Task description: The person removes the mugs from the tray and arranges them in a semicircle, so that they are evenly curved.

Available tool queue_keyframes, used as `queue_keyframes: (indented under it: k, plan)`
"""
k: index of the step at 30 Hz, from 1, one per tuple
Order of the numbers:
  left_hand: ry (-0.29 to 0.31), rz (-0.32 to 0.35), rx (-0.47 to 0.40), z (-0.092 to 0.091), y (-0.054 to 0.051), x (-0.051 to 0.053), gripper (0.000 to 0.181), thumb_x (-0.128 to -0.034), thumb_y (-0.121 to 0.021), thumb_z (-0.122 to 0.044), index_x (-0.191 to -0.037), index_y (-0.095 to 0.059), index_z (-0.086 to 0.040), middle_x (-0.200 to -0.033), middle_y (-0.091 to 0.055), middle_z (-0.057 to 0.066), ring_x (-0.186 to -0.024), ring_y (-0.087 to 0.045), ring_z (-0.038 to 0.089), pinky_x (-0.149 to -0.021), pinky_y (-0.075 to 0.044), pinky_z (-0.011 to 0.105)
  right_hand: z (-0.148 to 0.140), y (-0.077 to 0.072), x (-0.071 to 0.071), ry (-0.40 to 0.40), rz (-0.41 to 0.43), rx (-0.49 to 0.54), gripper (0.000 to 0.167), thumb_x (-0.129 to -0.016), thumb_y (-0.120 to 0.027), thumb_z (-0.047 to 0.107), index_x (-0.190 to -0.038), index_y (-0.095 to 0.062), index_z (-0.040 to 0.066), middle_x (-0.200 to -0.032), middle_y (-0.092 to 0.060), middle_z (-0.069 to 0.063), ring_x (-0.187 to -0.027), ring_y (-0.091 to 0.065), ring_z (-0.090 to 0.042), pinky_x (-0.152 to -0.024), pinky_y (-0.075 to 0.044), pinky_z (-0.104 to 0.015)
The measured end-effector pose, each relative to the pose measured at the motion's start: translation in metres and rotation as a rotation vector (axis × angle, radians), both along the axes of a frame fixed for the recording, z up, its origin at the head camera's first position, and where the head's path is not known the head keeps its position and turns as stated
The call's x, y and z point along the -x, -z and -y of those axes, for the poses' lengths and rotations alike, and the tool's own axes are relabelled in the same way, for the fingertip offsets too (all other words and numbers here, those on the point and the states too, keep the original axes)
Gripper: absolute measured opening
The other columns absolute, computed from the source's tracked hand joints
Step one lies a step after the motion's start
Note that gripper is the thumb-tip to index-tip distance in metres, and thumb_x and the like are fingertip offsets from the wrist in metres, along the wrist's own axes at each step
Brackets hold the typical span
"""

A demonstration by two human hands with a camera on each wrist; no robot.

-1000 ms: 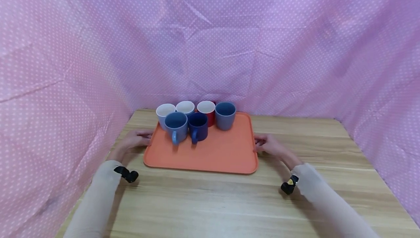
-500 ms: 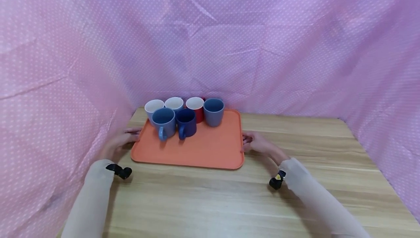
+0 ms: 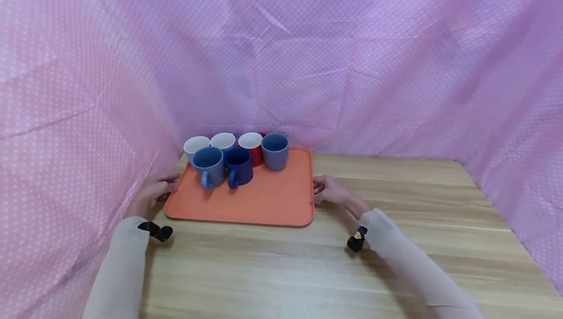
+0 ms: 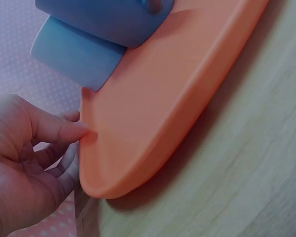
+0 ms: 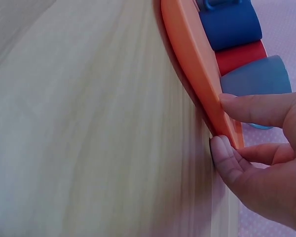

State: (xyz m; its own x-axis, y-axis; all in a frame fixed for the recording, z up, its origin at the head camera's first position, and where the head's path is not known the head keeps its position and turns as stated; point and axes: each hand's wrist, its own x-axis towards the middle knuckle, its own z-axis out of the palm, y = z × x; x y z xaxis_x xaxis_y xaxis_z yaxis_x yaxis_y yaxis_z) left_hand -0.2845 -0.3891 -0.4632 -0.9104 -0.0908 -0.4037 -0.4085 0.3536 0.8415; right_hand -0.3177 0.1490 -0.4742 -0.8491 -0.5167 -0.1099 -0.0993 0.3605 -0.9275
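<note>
The orange tray (image 3: 259, 202) was at the far left part of the wooden table (image 3: 264, 265), its long side facing the person; whether its base touched the wood could not be told. The left hand (image 3: 155, 189) pinched its left edge, the thumb on the inner side of the rim and other fingers outside. The right hand (image 3: 330, 191) gripped the right edge between thumb and fingers.

Six mugs were grouped toward the tray's back and left, all upright. Nearer the person stood a grey-blue mug (image 3: 208, 166) and, just beside it, a dark blue mug (image 3: 239, 167), both handles pointing toward the person. Behind them, from left to right, came a pale blue mug (image 3: 193, 150) with a white inside, a second pale mug (image 3: 223, 142), a red mug (image 3: 256, 157) with a white inside, and a plain grey-blue cup (image 3: 275, 153).

Beyond the hands, each light sleeve (image 3: 119, 265) ended near a black wrist device (image 3: 156, 231). The right one bore a yellow patch (image 3: 358, 235), too small for any writing on it to be read. A pink cloth (image 3: 299, 65) with white dots hung behind the table and along both sides.
</note>
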Motion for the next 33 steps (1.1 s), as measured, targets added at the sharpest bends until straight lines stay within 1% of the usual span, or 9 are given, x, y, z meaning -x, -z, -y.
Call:
queue_keyframes:
  k: [2,8,15,19,24,26,28,29,33]
  plan:
    - [-0.03,0.016,-0.022,0.002,0.002,-0.001,0.064,-0.1036,-0.049,-0.011,-0.162,-0.023,-0.007,-0.16,-0.036,0.019,-0.11,-0.057,0.013,-0.085,-0.054,0.023,0.005,0.001,0.0,-0.006,0.006,-0.01,0.045,-0.079,-0.075,-0.011,-0.12,-0.057,-0.016,-0.108,-0.06,-0.023,-0.089,-0.058,-0.021,-0.07,-0.051,-0.02]
    - [-0.079,-0.014,0.024,0.005,0.002,-0.001,0.064,-0.0989,-0.049,-0.007,-0.16,-0.029,-0.006,-0.154,-0.042,0.019,-0.102,-0.057,0.014,-0.08,-0.055,0.023,0.014,0.001,0.002,-0.007,-0.026,-0.03,0.038,-0.077,-0.076,-0.012,-0.11,-0.058,-0.016,-0.099,-0.06,-0.019,-0.081,-0.054,-0.015,-0.065,-0.048,-0.017]
    - [-0.11,-0.003,-0.005,0.002,0.002,0.002,0.066,-0.0965,-0.049,-0.005,-0.16,-0.031,-0.007,-0.157,-0.04,0.019,-0.11,-0.054,0.021,-0.081,-0.055,0.024,0.012,0.0,0.0,0.011,-0.001,-0.021,0.054,-0.079,-0.076,-0.011,-0.13,-0.056,-0.013,-0.109,-0.06,-0.023,-0.091,-0.059,-0.021,-0.071,-0.051,-0.018]
    - [-0.106,-0.055,0.08,-0.001,0.001,0.006,0.064,-0.0938,-0.049,-0.004,-0.157,-0.037,-0.003,-0.154,-0.043,0.023,-0.108,-0.053,0.022,-0.077,-0.052,0.023,0.009,0.003,0.0,0.025,0.003,-0.019,0.064,-0.081,-0.075,-0.009,-0.14,-0.05,-0.013,-0.117,-0.061,-0.025,-0.097,-0.06,-0.024,-0.074,-0.051,-0.019]
    - [-0.108,-0.163,0.191,0.0,0.004,0.009,0.058,-0.0907,-0.054,0.002,-0.148,-0.047,0.004,-0.14,-0.057,0.026,-0.085,-0.057,0.006,-0.069,-0.052,0.018,0.009,0.004,0.0,0.03,0.025,-0.007,0.072,-0.082,-0.074,-0.008,-0.147,-0.043,-0.012,-0.122,-0.061,-0.025,-0.1,-0.061,-0.021,-0.077,-0.052,-0.017]
    - [-0.107,-0.173,0.203,0.0,0.005,0.009,0.057,-0.0907,-0.055,0.003,-0.148,-0.048,0.004,-0.14,-0.057,0.027,-0.081,-0.056,0.003,-0.068,-0.052,0.017,0.009,0.003,0.0,0.024,0.034,0.001,0.072,-0.083,-0.074,-0.008,-0.148,-0.042,-0.011,-0.124,-0.06,-0.026,-0.101,-0.061,-0.021,-0.078,-0.052,-0.017]
    - [-0.11,-0.153,0.204,0.0,0.005,0.009,0.059,-0.0908,-0.055,0.003,-0.149,-0.047,0.002,-0.144,-0.054,0.027,-0.085,-0.057,0.006,-0.069,-0.052,0.017,0.008,0.003,0.0,0.018,0.035,0.011,0.072,-0.084,-0.073,-0.008,-0.149,-0.041,-0.011,-0.125,-0.059,-0.027,-0.103,-0.061,-0.023,-0.079,-0.052,-0.018]
    - [-0.106,-0.141,0.196,0.0,0.006,0.009,0.06,-0.0905,-0.056,0.003,-0.15,-0.046,0.002,-0.147,-0.052,0.027,-0.088,-0.058,0.009,-0.069,-0.052,0.018,0.008,0.003,0.0,0.011,0.032,0.015,0.072,-0.084,-0.073,-0.007,-0.149,-0.041,-0.012,-0.125,-0.059,-0.027,-0.104,-0.061,-0.026,-0.079,-0.052,-0.018]
    - [-0.121,-0.072,0.129,0.0,0.009,0.006,0.068,-0.0898,-0.059,0.003,-0.155,-0.039,-0.001,-0.156,-0.042,0.028,-0.115,-0.057,0.03,-0.096,-0.057,0.038,0.006,0.002,0.001,-0.004,0.029,0.014,0.072,-0.084,-0.075,-0.005,-0.148,-0.042,-0.012,-0.123,-0.058,-0.027,-0.107,-0.06,-0.033,-0.079,-0.052,-0.018]
